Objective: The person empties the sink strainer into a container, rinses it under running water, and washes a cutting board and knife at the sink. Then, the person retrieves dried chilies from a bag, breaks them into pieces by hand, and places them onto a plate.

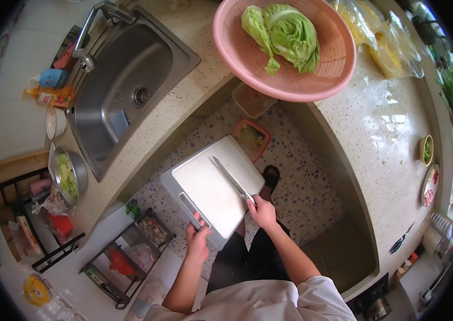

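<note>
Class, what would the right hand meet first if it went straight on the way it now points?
Beyond the knife it holds, the right hand would likely meet the cutting board, though depth is hard to judge.

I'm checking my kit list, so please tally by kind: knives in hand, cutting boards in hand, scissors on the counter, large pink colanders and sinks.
Knife: 1
Cutting board: 1
Scissors: 1
Pink colander: 1
Sink: 1
Total: 5

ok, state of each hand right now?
Left hand: closed, holding the cutting board by its handle edge.
Right hand: closed, holding the knife by its handle.
</note>
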{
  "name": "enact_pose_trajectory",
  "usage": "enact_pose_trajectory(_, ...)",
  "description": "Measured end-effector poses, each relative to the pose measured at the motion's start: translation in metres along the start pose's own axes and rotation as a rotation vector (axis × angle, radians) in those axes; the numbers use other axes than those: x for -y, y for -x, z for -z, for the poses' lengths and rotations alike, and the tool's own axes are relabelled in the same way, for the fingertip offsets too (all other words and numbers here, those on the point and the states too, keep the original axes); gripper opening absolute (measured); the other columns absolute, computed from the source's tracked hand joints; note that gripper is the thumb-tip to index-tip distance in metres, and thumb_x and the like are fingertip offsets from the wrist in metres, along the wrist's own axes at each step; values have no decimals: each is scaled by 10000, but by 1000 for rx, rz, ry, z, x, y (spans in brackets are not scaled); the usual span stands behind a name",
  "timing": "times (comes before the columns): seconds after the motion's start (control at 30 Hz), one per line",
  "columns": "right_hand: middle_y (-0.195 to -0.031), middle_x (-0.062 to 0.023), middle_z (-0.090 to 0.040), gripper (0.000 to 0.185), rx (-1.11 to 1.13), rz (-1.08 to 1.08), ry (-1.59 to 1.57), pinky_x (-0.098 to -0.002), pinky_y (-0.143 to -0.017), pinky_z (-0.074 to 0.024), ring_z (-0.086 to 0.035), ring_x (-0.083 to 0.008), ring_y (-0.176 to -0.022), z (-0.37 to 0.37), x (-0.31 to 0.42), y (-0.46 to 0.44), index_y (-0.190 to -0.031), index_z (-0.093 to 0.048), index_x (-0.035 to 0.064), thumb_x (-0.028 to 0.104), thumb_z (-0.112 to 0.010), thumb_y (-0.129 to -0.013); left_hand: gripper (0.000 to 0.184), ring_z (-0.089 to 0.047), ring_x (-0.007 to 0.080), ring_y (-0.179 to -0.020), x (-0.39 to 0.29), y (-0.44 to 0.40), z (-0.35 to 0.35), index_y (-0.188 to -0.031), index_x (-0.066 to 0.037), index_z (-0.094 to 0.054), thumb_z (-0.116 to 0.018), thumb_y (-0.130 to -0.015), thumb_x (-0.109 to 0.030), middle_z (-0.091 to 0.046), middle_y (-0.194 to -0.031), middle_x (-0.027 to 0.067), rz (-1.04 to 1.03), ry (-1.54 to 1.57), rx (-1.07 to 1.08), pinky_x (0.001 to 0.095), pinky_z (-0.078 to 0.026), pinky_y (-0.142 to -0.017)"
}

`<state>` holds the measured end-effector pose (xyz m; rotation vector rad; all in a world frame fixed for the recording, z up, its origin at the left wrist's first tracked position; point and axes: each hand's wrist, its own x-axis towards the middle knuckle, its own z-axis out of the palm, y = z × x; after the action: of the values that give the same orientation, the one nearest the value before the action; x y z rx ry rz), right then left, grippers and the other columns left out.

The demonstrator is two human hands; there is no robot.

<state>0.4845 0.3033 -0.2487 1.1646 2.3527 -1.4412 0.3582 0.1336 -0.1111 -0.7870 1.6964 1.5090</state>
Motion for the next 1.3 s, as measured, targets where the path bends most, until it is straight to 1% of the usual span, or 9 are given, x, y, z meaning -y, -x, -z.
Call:
enact_pose_trajectory(0.27, -729, -223, -678, 351, -125, -160, 229, -555, -631, -540, -676, -454, -723, -25, -44, -50, -951, -601, 74, 418, -553, -1003, 806, -512, 191, -1251, -13, 15, 8, -1505, 31, -397, -495, -711, 137, -551, -1326, 93, -15, 22, 28, 280, -446, -964)
enact_pose_trajectory(0.4, -763, -239, -682, 358, -163, -253, 239, -559, -644, -537, -678, -455, -748, -24, -61, -58, -975, -603, 78, 429, -541, -1007, 799, -521, 204, -1282, -15, 16, 13, -1512, 56, -375, -481, -723, 125, -536, -1407, 138, -12, 45, 30, 291, -434, -994)
enact_pose_trajectory(0.6, -793, -208, -690, 316, -17, -229, 29, -522, -692, -533, -682, -430, -784, 12, -38, 1, -1050, -633, 83, 387, -569, -994, 813, -473, 231, -1332, -24, 12, -4, -1525, 54, -354, -499, -726, 84, -487, -1446, 152, 10, 110, -41, 315, -404, -1035)
enact_pose_trajectory(0.7, -790, -196, -688, 310, 60, -118, -1, -504, -686, -538, -682, -425, -776, 23, -41, 30, -1057, -642, 88, 384, -585, -985, 810, -470, 233, -1331, -24, 8, -7, -1520, 57, -359, -500, -723, 83, -485, -1434, 148, 26, 127, -60, 313, -407, -1030)
enact_pose_trajectory(0.8, -782, -186, -676, 337, 61, -16, 81, -515, -683, -526, -671, -425, -787, 30, -36, 33, -927, -600, 79, 410, -577, -984, 811, -484, 226, -1302, -20, 7, -5, -1516, 56, -364, -490, -715, 95, -497, -1405, 139, 13, 135, -60, 303, -414, -1020)
enact_pose_trajectory(0.97, -779, -193, -692, 329, 3, -111, 270, -538, -667, -534, -683, -428, -761, 21, -63, -7, -980, -619, 107, 430, -556, -994, 819, -491, 218, -1286, -21, 10, 3, -1514, 50, -372, -470, -703, 111, -512, -1391, 134, -20, 123, -30, 293, -424, -1007)
enact_pose_trajectory(1.1, -768, -216, -689, 329, -65, -151, 355, -545, -670, -540, -681, -443, -763, 15, -82, -41, -992, -632, 122, 444, -561, -991, 827, -466, 245, -1332, -16, 7, 14, -1536, -1, -364, -491, -724, 91, -499, -1419, 128, -34, 103, 1, 362, -426, -1053)
enact_pose_trajectory(1.2, -773, -220, -685, 331, -103, -213, 293, -532, -672, -533, -677, -444, -769, 13, -73, -42, -980, -637, 105, 424, -551, -1000, 832, -459, 247, -1347, -21, 6, 10, -1543, -5, -351, -500, -728, 83, -482, -1444, 131, -19, 116, -1, 372, -424, -1058)
enact_pose_trajectory(1.3, -777, -220, -677, 323, -26, -190, 14, -503, -676, -525, -677, -436, -778, 26, -51, -14, -982, -648, 76, 376, -535, -1012, 832, -452, 249, -1356, -20, 1, 4, -1545, -6, -348, -510, -732, 70, -467, -1461, 130, 10, 138, -42, 377, -420, -1063)
